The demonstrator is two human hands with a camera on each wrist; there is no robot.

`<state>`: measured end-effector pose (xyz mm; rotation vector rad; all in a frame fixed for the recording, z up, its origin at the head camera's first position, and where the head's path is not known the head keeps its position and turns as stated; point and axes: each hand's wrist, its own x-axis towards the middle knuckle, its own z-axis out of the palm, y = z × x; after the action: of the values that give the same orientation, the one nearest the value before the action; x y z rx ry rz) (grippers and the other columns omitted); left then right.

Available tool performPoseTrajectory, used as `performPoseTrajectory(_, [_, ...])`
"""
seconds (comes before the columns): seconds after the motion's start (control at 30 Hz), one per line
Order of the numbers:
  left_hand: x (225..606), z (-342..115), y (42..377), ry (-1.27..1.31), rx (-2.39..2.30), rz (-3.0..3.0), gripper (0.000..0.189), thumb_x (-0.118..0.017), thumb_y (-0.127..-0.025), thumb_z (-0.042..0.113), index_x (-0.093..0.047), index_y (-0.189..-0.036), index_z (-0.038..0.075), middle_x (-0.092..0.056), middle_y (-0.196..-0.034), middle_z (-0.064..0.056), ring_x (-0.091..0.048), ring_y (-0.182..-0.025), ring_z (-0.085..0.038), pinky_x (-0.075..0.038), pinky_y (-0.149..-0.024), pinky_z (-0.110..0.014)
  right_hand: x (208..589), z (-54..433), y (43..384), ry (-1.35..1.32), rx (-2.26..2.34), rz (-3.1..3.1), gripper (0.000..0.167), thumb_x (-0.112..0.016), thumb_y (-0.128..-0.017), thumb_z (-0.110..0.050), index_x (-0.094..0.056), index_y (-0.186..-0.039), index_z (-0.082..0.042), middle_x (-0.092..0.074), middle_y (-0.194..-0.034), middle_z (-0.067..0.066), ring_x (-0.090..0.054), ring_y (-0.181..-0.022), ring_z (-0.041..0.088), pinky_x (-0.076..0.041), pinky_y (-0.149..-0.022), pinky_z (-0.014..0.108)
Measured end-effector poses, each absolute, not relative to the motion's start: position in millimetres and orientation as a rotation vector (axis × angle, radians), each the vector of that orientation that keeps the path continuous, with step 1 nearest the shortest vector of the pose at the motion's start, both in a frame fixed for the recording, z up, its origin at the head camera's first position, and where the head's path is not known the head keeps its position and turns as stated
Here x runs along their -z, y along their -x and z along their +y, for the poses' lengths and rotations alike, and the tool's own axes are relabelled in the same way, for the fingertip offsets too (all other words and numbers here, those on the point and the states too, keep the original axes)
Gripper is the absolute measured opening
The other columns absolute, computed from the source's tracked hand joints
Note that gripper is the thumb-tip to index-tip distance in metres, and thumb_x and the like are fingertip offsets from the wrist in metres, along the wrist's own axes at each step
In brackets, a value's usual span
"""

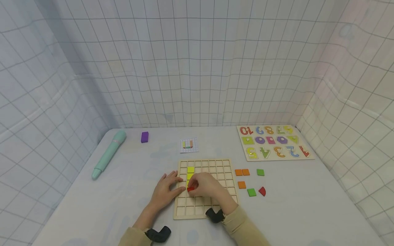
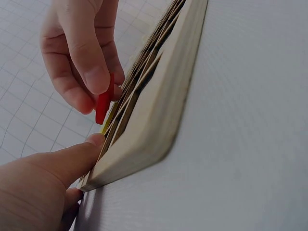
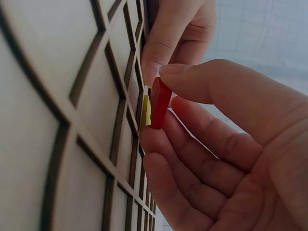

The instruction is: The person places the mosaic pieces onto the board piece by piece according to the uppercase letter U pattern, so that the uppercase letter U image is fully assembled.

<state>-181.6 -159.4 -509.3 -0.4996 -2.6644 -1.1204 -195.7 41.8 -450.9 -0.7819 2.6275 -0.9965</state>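
My right hand [image 1: 207,185] pinches a small red tile [image 3: 160,103] between thumb and fingers, just over the wooden grid board [image 1: 181,212]. In the left wrist view the red tile [image 2: 105,103] is tilted on edge; whether it touches the board I cannot tell. A column of yellow tiles [image 1: 191,169] lies in the grid's cells, its lower end partly behind my right fingers. Against the board's left edge rests my left hand [image 1: 164,192], fingers spread and relaxed, with the thumb [image 2: 86,154] on the frame near the red tile.
Right of the board lie orange tiles [image 1: 241,185], green tiles [image 1: 251,192] and a red quarter-circle tile [image 1: 262,191]. Behind the board is a pattern card [image 1: 194,149]. A number puzzle [image 1: 257,147], a purple block [image 1: 144,137] and a mint-green stick-shaped object [image 1: 108,155] stand farther out.
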Motion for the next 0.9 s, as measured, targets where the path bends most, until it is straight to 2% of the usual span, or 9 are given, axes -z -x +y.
performPoseTrajectory(0.9, [506.6,-159.8,180.4,0.51,1.147,-2.66,0.033,-0.074,-0.08,0.033,-0.068,-0.103,0.009,-0.052,-0.132,-0.019,-0.04,-0.13,-0.033,-0.018,-0.112,-0.05,458.5,38.1,194.9,0.827,0.956,2.654,0.012,-0.077,-0.077,-0.015,-0.068,-0.085,-0.014,-0.058,-0.071,-0.011,-0.051,-0.066,0.001,-0.046,-0.061,0.016])
